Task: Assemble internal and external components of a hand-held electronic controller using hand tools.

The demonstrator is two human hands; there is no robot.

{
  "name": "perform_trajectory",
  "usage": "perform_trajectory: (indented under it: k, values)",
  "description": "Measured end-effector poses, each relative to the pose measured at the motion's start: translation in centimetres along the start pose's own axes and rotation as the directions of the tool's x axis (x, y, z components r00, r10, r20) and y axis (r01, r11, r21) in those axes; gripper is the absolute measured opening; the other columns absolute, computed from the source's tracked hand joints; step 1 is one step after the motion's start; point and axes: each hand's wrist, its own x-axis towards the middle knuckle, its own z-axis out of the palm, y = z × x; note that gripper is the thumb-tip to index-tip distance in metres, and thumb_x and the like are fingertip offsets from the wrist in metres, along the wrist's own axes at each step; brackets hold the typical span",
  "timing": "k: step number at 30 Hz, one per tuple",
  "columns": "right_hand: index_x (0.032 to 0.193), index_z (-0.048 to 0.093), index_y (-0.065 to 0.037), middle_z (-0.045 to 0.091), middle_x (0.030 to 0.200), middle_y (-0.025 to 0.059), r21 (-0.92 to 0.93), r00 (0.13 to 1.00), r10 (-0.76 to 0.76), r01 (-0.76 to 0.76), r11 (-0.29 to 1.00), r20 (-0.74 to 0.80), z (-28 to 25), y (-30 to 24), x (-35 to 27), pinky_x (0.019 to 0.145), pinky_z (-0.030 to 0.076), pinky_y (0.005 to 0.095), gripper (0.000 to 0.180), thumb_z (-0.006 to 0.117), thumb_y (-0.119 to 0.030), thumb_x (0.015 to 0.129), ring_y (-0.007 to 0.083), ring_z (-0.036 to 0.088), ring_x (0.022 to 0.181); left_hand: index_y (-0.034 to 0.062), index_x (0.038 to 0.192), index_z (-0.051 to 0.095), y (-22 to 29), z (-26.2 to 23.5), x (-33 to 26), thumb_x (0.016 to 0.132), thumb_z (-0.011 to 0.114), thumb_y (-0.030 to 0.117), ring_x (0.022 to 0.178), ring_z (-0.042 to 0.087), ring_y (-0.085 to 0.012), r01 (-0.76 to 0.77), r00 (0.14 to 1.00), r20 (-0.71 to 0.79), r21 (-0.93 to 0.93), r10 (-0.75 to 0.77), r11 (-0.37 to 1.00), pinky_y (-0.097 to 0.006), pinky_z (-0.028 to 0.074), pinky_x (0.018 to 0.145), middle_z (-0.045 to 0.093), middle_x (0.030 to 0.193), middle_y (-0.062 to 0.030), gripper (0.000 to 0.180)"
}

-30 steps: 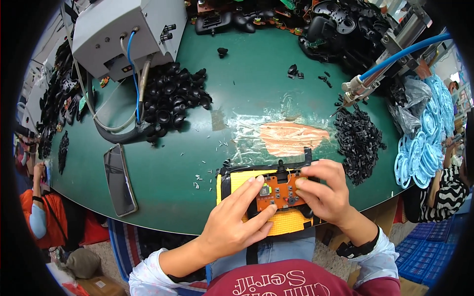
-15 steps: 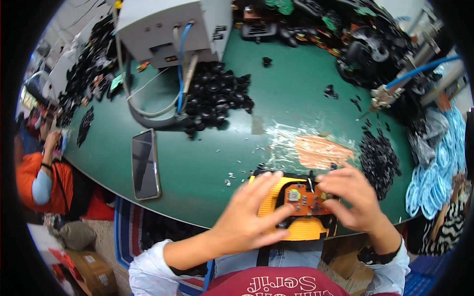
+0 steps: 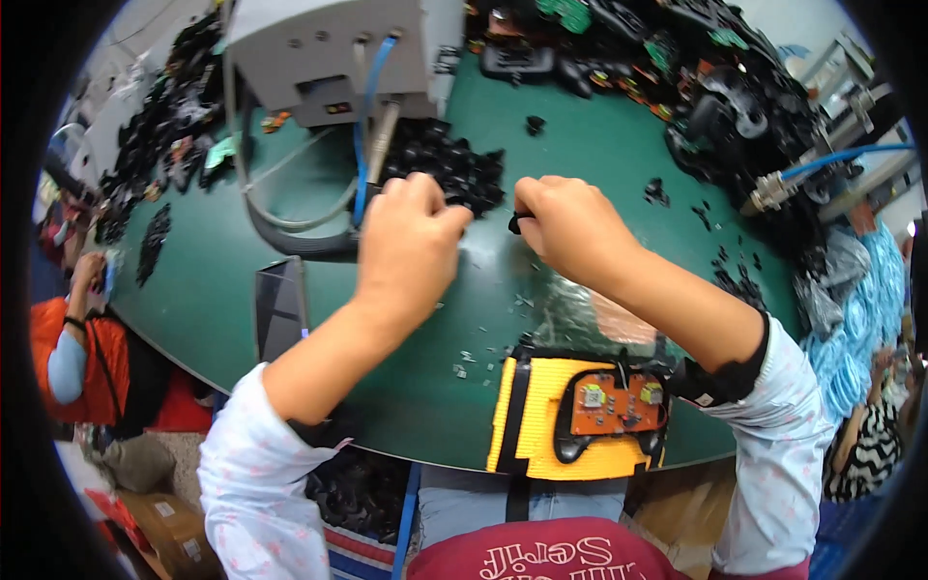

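Note:
My right hand [image 3: 578, 230] is closed over the table with a small black thumbstick cap [image 3: 519, 223] pinched at its fingertips. To its left, my left hand [image 3: 408, 242] has its fingers drawn together beside the pile of black thumbstick caps [image 3: 459, 166]; whatever it holds is hidden. Near the table's front edge lies a yellow ribbed pad [image 3: 527, 425] with a black strap. On the pad rests an opened black game controller shell [image 3: 570, 447], its orange circuit board [image 3: 614, 404] facing up. Neither hand touches the controller.
A grey machine [image 3: 333, 58] with cables stands behind the caps. The phone [image 3: 279, 314] lies left of my left forearm. Black controller parts [image 3: 715, 106] heap at the back right, beside a metal tool with a blue hose [image 3: 773, 188]. Light-blue cords [image 3: 865, 319] hang at right.
Both hands have left the controller and moved forward, the left to the cap pile. A small black cap now shows in my right fingers. The controller remains on the pad.

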Motion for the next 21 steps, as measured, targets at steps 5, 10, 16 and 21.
perform_trajectory:
  k: [5, 10, 16, 21]
  values:
    - [0.094, 0.063, 0.001, 0.069, 0.092, 0.0145, 0.396, 0.978, 0.117, -0.039, 0.917, -0.175, -5.4, 1.7, -11.5, 0.065, 0.059, 0.0333, 0.018, 0.069, 0.001, 0.077, 0.0277, 0.070, 0.079, 0.0000, 0.096, 0.067, 0.9, -4.1, -1.7, 0.087, 0.061, -0.005, 0.065, 0.057, -0.0062, 0.331, 0.943, 0.143, -0.485, -0.300, 0.810, -0.023, 0.046, 0.058, 0.065, 0.082, -0.0025, 0.012]
    - [0.088, 0.063, -0.001, 0.071, 0.103, 0.0133, 0.152, 0.952, 0.076, -0.032, 0.988, -0.295, -3.3, 3.4, -21.7, 0.064, 0.056, 0.0305, 0.017, 0.070, 0.004, 0.073, 0.0254, 0.069, 0.079, 0.0017, 0.113, 0.068, 3.6, -5.6, -3.7, 0.091, 0.051, -0.005, 0.072, 0.065, -0.0127, 0.570, 0.822, 0.483, -0.696, -0.302, 0.437, -0.021, 0.052, 0.062, 0.064, 0.102, -0.0088, 0.029]
    - [0.091, 0.065, -0.001, 0.070, 0.101, 0.0121, 0.347, 0.958, 0.135, -0.041, 0.937, -0.252, -3.6, 3.4, -23.2, 0.070, 0.054, 0.0324, 0.022, 0.074, 0.003, 0.072, 0.0270, 0.067, 0.081, -0.0071, 0.112, 0.058, 7.7, -6.3, -5.3, 0.088, 0.057, -0.007, 0.087, 0.069, -0.0217, 0.587, 0.757, 0.532, -0.808, -0.380, 0.039, -0.031, 0.058, 0.078, 0.061, 0.111, -0.0158, 0.024]
    - [0.092, 0.067, -0.002, 0.069, 0.090, 0.0117, 0.440, 0.919, 0.172, 0.002, 0.898, -0.355, -4.9, 2.8, -22.9, 0.068, 0.053, 0.0315, 0.024, 0.077, 0.004, 0.071, 0.0258, 0.066, 0.077, -0.0054, 0.122, 0.055, 9.8, -6.8, -5.7, 0.090, 0.066, 0.003, 0.095, 0.064, -0.0141, 0.705, 0.679, 0.599, -0.694, -0.425, 0.148, -0.026, 0.052, 0.083, 0.066, 0.111, -0.0166, 0.035]
